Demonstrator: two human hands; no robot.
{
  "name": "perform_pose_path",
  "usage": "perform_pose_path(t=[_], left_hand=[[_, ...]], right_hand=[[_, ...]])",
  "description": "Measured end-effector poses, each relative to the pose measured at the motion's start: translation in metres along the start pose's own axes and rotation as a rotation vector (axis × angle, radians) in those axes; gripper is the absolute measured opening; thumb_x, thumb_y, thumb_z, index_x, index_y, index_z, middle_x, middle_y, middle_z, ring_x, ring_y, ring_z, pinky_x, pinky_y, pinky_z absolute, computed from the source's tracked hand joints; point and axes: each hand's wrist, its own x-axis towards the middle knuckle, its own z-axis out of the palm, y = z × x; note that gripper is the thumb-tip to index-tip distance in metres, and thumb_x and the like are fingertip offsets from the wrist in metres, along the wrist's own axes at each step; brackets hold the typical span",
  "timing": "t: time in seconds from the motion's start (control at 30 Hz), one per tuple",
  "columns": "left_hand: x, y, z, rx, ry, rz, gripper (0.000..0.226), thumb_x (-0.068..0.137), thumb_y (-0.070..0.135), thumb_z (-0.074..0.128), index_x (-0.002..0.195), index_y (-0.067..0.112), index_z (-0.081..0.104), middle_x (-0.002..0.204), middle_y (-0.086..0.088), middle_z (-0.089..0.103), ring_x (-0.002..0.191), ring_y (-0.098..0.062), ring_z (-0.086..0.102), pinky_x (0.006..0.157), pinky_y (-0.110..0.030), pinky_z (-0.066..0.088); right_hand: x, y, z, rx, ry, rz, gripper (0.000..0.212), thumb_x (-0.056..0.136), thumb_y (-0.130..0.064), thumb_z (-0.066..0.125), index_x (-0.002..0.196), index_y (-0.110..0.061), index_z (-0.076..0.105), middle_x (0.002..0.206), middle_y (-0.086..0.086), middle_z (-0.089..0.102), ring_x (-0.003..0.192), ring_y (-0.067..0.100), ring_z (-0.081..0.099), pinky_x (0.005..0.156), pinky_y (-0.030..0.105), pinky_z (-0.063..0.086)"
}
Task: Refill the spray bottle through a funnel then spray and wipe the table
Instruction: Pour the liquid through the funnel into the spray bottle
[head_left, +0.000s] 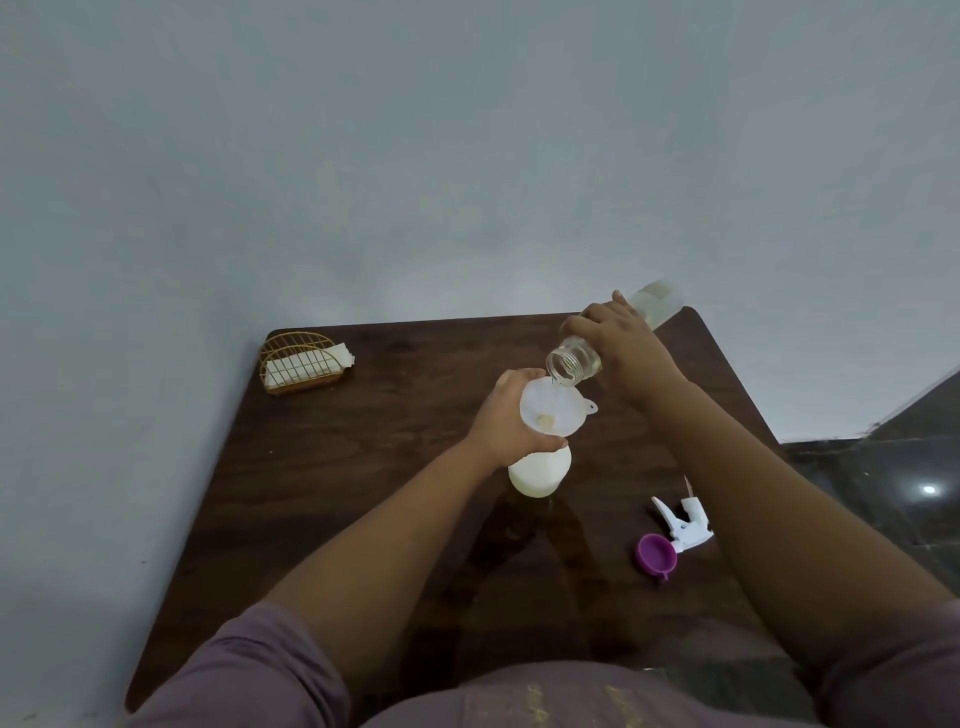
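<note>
A white spray bottle (538, 475) stands on the dark wooden table (363, 467) with a white funnel (551, 413) in its neck. My left hand (511, 415) grips the funnel and bottle neck. My right hand (618, 345) holds a clear bottle (574, 364) tilted mouth-down over the funnel, and a thin stream of liquid runs into it. The white trigger spray head (683, 522) lies on the table to the right, unscrewed. A purple funnel (656, 555) lies beside it.
A gold wire holder with white cloths or napkins (303, 365) sits at the table's far left corner. A pale wall runs behind and to the left. Dark tiled floor (893, 467) shows to the right of the table.
</note>
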Motion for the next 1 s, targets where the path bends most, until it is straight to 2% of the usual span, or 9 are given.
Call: perform_pose_path(t=[0.23,0.7,1.0], left_hand=[[-0.0007,0.0029,0.0017,-0.009,0.023,-0.037,0.089,0.062,0.032,0.09,0.136,0.028,0.041,0.135,0.008,0.042,0.11,-0.01,0.046,0.083,-0.025,0.043],[-0.0037,0.0061,0.0038,-0.011,0.047,-0.057,0.087,0.063,0.029,0.089,0.136,0.026,0.041,0.133,0.007,0.042,0.114,-0.013,0.046,0.086,-0.028,0.042],[-0.0071,0.0064,0.005,-0.001,0.058,-0.06,0.088,0.064,0.031,0.089,0.137,0.027,0.04,0.133,0.007,0.042,0.113,-0.013,0.045,0.091,-0.033,0.047]], right_hand=[[0.0016,0.003,-0.0027,0.006,-0.019,-0.02,0.048,0.061,0.002,0.077,0.103,-0.015,0.063,0.089,0.006,0.059,0.09,0.03,0.06,0.111,0.048,0.025],[-0.0013,0.0048,0.0002,0.053,-0.035,-0.057,0.044,0.065,0.004,0.071,0.102,-0.017,0.063,0.088,0.003,0.057,0.091,0.026,0.058,0.113,0.042,0.018],[0.0039,0.0055,-0.0014,0.051,-0.03,-0.071,0.046,0.065,0.007,0.067,0.103,-0.018,0.062,0.088,0.004,0.058,0.091,0.027,0.057,0.113,0.04,0.016]])
